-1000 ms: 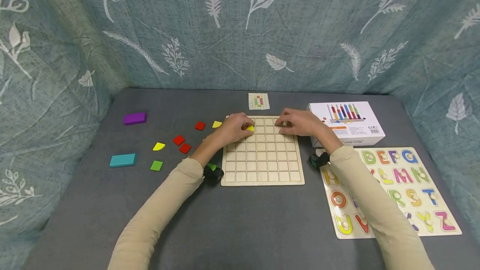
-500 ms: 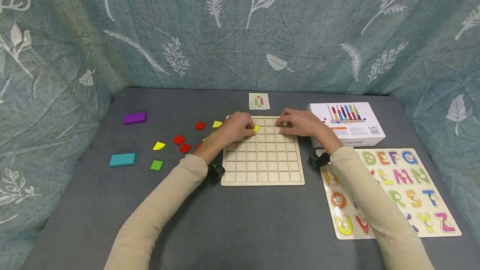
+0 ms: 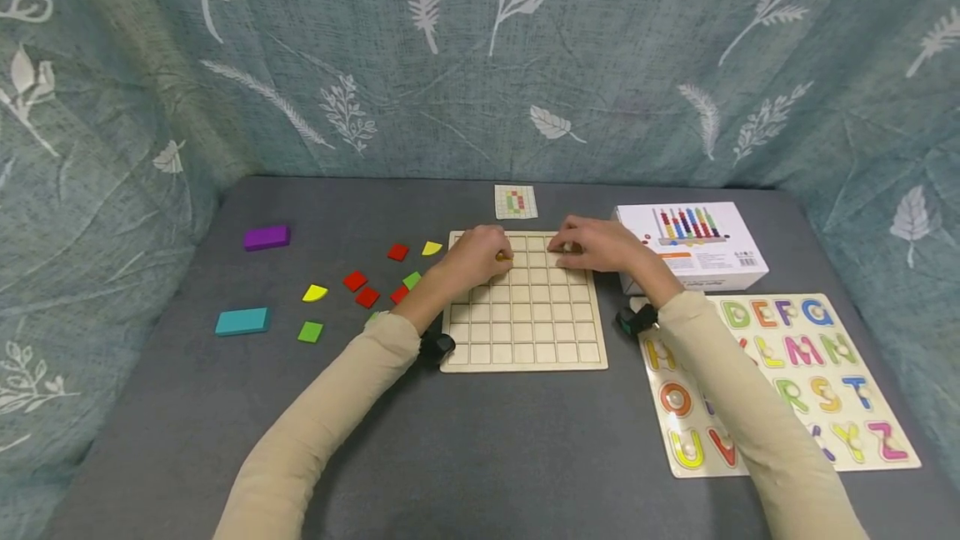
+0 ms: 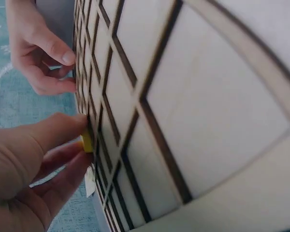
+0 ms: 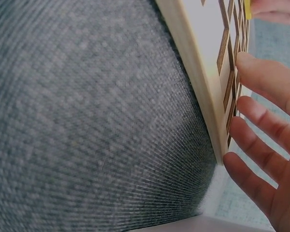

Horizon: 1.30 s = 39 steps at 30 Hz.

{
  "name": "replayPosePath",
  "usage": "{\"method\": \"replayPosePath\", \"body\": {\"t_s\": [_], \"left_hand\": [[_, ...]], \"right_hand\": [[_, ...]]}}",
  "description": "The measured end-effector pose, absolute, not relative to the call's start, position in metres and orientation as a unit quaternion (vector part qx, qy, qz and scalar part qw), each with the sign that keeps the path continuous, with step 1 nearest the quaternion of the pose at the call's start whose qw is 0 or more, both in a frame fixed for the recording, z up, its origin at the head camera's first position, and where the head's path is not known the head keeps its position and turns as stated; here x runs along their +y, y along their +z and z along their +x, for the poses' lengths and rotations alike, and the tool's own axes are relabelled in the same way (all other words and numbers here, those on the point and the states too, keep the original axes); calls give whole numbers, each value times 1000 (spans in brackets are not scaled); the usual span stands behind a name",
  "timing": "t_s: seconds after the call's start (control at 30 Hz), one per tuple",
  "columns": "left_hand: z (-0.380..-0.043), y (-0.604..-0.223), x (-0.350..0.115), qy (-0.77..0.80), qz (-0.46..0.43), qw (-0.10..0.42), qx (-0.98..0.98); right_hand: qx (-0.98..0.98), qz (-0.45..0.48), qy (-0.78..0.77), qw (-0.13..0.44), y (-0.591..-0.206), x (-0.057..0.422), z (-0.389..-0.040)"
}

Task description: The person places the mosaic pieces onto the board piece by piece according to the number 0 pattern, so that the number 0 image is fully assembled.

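My left hand (image 3: 477,257) pinches a small yellow tile (image 4: 87,141) between thumb and fingers, right at the surface of the wooden grid board (image 3: 522,330). In the head view only a sliver of the tile shows past the fingers. My right hand (image 3: 597,245) rests at the board's upper right, its fingers spread and lightly bent. The right wrist view shows those fingertips (image 5: 245,62) on the board's surface and edge, holding nothing. Behind the board lies a small pattern card (image 3: 515,202) with coloured squares.
Red tiles (image 3: 355,281), yellow tiles (image 3: 315,293) and green tiles (image 3: 311,332) lie scattered left of the board. Farther left are a purple block (image 3: 267,238) and a teal block (image 3: 242,322). On the right stand a white abacus box (image 3: 693,273) and an alphabet puzzle (image 3: 797,394).
My left hand has shifted slightly right along the board's upper rows and turned, so less of the yellow tile shows. My right hand has stayed in place.
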State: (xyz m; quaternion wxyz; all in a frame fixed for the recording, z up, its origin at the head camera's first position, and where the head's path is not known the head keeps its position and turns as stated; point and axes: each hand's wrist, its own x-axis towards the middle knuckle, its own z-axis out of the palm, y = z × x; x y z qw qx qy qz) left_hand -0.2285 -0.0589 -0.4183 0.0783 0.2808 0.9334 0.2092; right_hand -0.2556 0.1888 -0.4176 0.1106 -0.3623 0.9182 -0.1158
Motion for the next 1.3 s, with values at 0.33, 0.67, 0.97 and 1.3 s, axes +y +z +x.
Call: {"method": "replayPosePath", "body": {"t_s": [0.33, 0.67, 0.97, 1.3], "left_hand": [[-224, -420, -65, 219, 302, 53, 926], [-214, -418, -62, 196, 308, 39, 930], [-180, -404, -122, 236, 241, 78, 938], [-149, -401, -235, 244, 172, 65, 952]], "right_hand": [[922, -354, -104, 119, -415, 190, -255], [924, -351, -102, 116, -413, 190, -253], [921, -359, -104, 112, -414, 191, -254], [920, -358, -107, 116, -418, 189, -254]]}}
